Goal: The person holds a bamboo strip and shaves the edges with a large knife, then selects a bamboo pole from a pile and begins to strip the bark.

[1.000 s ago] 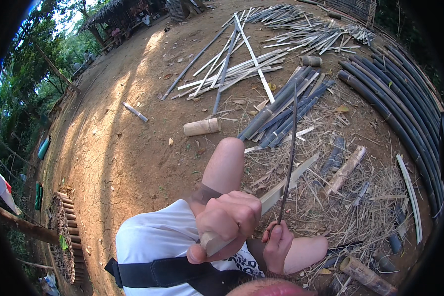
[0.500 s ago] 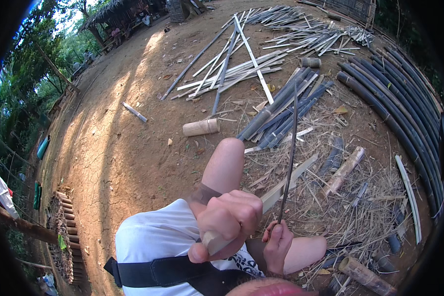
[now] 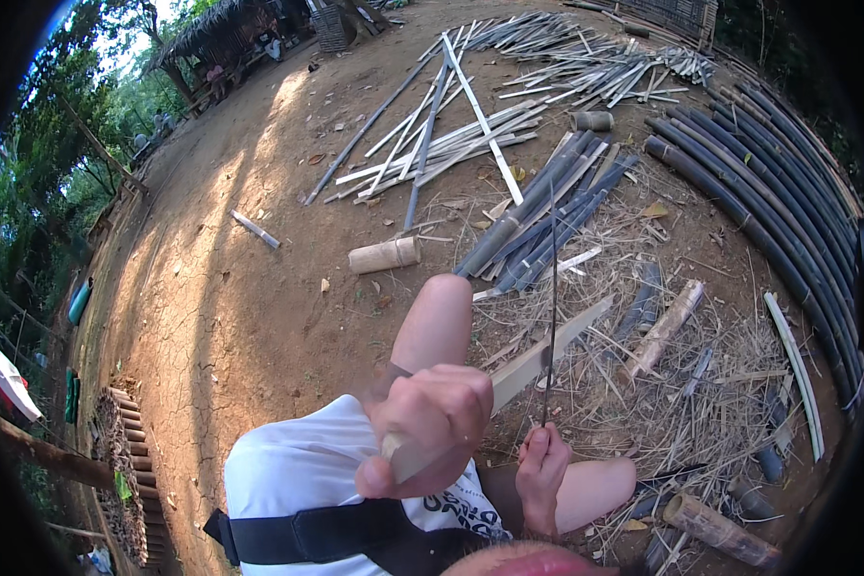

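- Left hand [image 3: 430, 422]: clenched in a fist around the near end of a flat pale bamboo slat [image 3: 538, 357]. The slat's butt end shows just under the fist.
- Bamboo slat: runs from the fist up and to the right, held above the ground, its far end over the litter of shavings [image 3: 682, 422].
- Right hand [image 3: 541, 472]: fingers closed around the lower end of a thin dark blade [image 3: 551, 317], low in the view beside the person's bare knee [image 3: 600, 485].
- Blade: stands nearly upright and crosses the slat about midway along its length. It appears to touch the slat at the crossing; whether the edge has entered the wood cannot be told.
- The two hands sit close together, left higher and nearer the camera, right just below and to its right.
- Person's white shirt [image 3: 298, 470] and a dark strap [image 3: 326, 533] fill the lower middle of the view.
- Ground: bare brown dirt with dry strips and shavings spread thickly on the right.
- Short pale bamboo section [image 3: 384, 255] lies on the dirt above the hands, well apart from them.
- Bundle of dark split bamboo lengths [image 3: 547, 216] lies beyond the blade tip.
- Long dark bamboo poles [image 3: 768, 211] lie side by side along the right rim.
- Scattered pale split strips [image 3: 451, 134] lie further back.
- Stacked cut bamboo rounds [image 3: 125, 461] sit at lower left.
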### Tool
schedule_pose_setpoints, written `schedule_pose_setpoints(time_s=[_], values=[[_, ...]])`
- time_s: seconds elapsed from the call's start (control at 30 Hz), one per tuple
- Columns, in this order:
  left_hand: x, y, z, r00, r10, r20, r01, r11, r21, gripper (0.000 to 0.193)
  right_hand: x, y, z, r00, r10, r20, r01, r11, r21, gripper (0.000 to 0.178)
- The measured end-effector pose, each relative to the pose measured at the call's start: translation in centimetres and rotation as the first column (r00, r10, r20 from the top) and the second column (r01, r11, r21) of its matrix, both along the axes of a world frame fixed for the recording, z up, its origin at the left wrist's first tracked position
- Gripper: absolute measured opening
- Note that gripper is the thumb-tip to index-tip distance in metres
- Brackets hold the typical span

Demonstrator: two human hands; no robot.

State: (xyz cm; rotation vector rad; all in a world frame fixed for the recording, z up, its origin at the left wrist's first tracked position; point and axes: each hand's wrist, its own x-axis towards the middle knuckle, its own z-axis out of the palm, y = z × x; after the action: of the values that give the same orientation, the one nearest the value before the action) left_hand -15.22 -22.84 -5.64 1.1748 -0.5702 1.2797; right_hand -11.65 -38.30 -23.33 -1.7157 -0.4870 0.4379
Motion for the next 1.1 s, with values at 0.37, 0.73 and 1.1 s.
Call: schedule_pose_setpoints(time_s=[0.37,0.73,1.1], values=[[-0.4,0.1,-0.7,0.999,0.027,-0.037,-0.028,0.999,-0.039,0.041,0.3,0.2,3.5,0.999,-0.052,0.018,0.052,0.999,0.000,0.027],[1.0,1.1,-0.9,0.980,-0.191,-0.063,0.185,0.979,-0.086,0.040,0.2,1.7,1.5,0.987,-0.157,-0.023,0.157,0.988,-0.016,0.035],[1.7,2.5,-1.4,0.919,-0.394,0.003,0.394,0.918,0.051,0.040,3.1,-0.1,-5.6,0.851,-0.422,-0.313,0.273,0.864,-0.423,0.068]])
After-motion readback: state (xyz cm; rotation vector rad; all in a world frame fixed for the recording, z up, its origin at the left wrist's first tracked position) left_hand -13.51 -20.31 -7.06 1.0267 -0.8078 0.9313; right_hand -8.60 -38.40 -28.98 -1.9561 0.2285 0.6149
